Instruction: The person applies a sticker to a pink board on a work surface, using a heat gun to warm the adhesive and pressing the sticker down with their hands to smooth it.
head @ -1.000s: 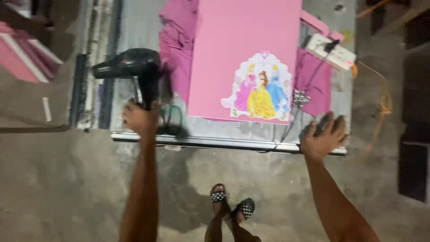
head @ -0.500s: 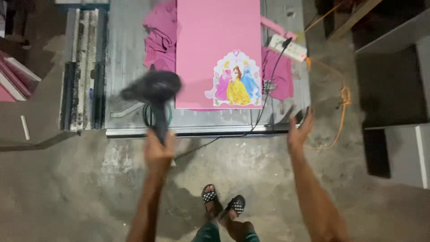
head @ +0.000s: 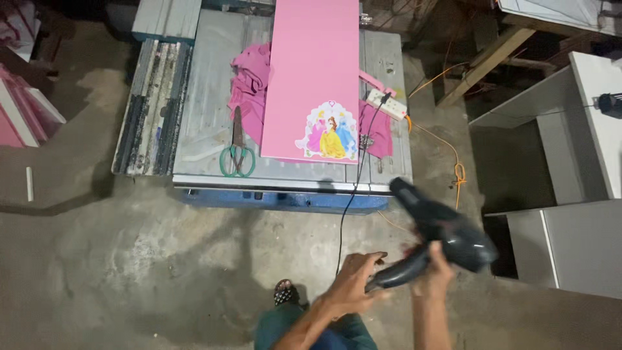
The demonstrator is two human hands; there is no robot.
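Gripping the handle of a black hair dryer (head: 447, 233), the right hand (head: 433, 271) has its fingers wrapped round the grip just below the body, with the nozzle pointing up and to the left toward the surface (head: 207, 97). The left hand (head: 353, 285) sits at the lower end of that same handle, fingers curled loosely about it; whether it grips firmly or only steadies the end I cannot tell. Both hands and the dryer hang over the concrete floor (head: 129, 259), well clear of the surface's near edge.

A black cord (head: 353, 194) runs from near the hands up across the floor and over the edge to a white power strip (head: 387, 104) lying at the right side of the surface. A long pink panel (head: 311, 71) lies flat along the middle, with a colourful cartoon sticker (head: 330, 133) at its near end. Pink cloth (head: 249, 81) is bunched beneath the panel on the left and shows again on the right. Green-handled scissors (head: 236, 149) lie just left of the panel, blades pointing away. An orange cable (head: 453, 162) trails over the floor to the right. One sandalled foot (head: 284, 293) shows below.
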